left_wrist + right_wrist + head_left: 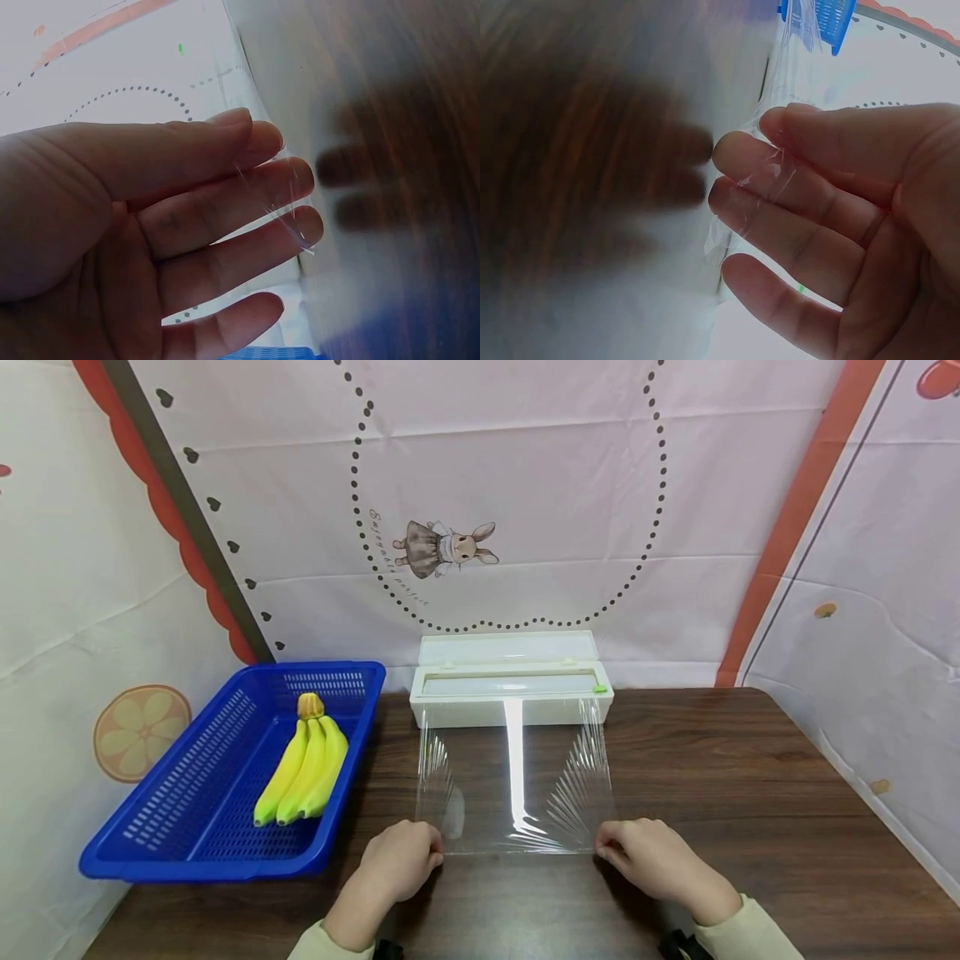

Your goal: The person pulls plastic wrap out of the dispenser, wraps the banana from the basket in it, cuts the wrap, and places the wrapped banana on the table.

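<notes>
A sheet of clear plastic wrap (480, 777) stretches toward me from a white dispenser box (510, 714), whose lid (510, 648) is raised at the back. My left hand (401, 858) pinches the sheet's near left corner between thumb and index finger. At the near right corner my right hand (652, 860) pinches it the same way. Both wrist views show the film's edge crumpled across the other fingers, which are extended. Fan-shaped creases run along both sides of the sheet. A small green slider (599, 689) sits at the right end of the box.
To the left stands a blue plastic basket (187, 870) with slotted walls. Inside it lies a bunch of yellow bananas (315, 768). The dark wood table (720, 760) extends to the right. A printed cloth (562, 510) hangs behind the table and along both sides.
</notes>
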Demonstrator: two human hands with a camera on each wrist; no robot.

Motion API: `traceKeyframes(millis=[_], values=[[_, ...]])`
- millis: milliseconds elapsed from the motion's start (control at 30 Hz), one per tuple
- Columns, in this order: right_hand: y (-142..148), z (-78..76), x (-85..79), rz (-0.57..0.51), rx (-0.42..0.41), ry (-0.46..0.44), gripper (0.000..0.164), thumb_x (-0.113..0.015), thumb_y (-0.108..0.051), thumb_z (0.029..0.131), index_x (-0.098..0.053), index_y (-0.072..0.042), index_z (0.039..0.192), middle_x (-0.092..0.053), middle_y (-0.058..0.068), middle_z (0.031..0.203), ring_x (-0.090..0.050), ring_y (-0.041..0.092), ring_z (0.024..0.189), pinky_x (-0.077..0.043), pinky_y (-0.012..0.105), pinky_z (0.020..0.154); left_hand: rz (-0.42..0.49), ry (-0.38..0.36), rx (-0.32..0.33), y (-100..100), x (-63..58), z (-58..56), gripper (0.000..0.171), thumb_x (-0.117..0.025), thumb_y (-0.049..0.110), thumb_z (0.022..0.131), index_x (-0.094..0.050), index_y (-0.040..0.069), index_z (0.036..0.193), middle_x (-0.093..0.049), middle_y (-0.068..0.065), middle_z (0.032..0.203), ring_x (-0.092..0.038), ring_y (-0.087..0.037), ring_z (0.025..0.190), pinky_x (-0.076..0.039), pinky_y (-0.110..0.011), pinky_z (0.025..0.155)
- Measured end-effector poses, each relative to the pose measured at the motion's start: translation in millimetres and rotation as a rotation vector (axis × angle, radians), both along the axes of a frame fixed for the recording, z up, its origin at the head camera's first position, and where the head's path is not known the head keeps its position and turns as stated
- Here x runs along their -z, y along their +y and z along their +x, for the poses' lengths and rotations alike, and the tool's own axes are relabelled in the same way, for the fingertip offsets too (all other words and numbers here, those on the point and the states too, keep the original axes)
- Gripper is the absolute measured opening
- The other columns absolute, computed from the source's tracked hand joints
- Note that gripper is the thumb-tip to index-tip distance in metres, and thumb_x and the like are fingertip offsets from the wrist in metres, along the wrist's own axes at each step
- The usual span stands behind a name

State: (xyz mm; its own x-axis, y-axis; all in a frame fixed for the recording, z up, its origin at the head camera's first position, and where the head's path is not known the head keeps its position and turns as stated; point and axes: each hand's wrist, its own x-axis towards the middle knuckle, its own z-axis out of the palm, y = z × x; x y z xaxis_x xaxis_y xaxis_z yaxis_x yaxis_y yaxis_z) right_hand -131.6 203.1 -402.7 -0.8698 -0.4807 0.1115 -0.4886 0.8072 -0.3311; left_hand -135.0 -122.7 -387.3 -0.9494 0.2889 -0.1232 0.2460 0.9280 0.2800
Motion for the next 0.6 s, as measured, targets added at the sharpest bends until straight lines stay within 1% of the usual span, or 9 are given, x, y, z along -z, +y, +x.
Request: traceKeyframes(millis=[133, 300, 467, 600], values=[[0.1, 0.1, 0.6, 0.001, -0.002, 0.012, 0.013, -0.066, -0.019, 0.086, -0.060, -0.025, 0.076, -0.053, -0.020, 0.069, -0.042, -0.005, 0.059, -0.037, 0.020, 0.054, -0.005, 0.004, -0.005, 0.9, 0.0, 0.8, 0.009, -0.071, 0.018, 0.082, -0.069, 0.019, 0.073, -0.064, 0.006, 0.071, -0.058, -0.011, 0.065, -0.048, -0.035, 0.056], [-2.2, -0.2, 0.4, 0.013, 0.007, 0.033, 0.015, -0.067, -0.017, 0.085, -0.060, -0.024, 0.074, -0.052, -0.020, 0.068, -0.042, -0.005, 0.059, -0.038, 0.020, 0.053, -0.025, 0.051, 0.000, 3.4, 1.4, 1.3, 0.009, -0.072, 0.017, 0.081, -0.070, 0.018, 0.072, -0.066, 0.006, 0.071, -0.060, -0.012, 0.064, -0.049, -0.034, 0.054], [-5.9, -0.6, -0.3, 0.030, 0.024, 0.066, 0.020, -0.068, -0.014, 0.083, -0.057, -0.024, 0.070, -0.049, -0.018, 0.065, -0.039, -0.002, 0.057, -0.036, 0.021, 0.053, -0.039, 0.093, 0.000, 5.4, 1.7, 0.5, 0.010, -0.073, 0.016, 0.080, -0.070, 0.018, 0.070, -0.066, 0.005, 0.069, -0.060, -0.012, 0.062, -0.048, -0.034, 0.053], [-7.5, -0.1, -0.8, 0.037, 0.031, 0.082, 0.016, -0.070, -0.013, 0.081, -0.061, -0.023, 0.073, -0.052, -0.017, 0.069, -0.047, 0.000, 0.061, -0.040, 0.023, 0.054, -0.046, 0.125, 0.011, 5.2, 2.7, -0.6, 0.013, -0.073, 0.016, 0.079, -0.068, 0.018, 0.068, -0.064, 0.006, 0.068, -0.059, -0.011, 0.062, -0.047, -0.033, 0.054]])
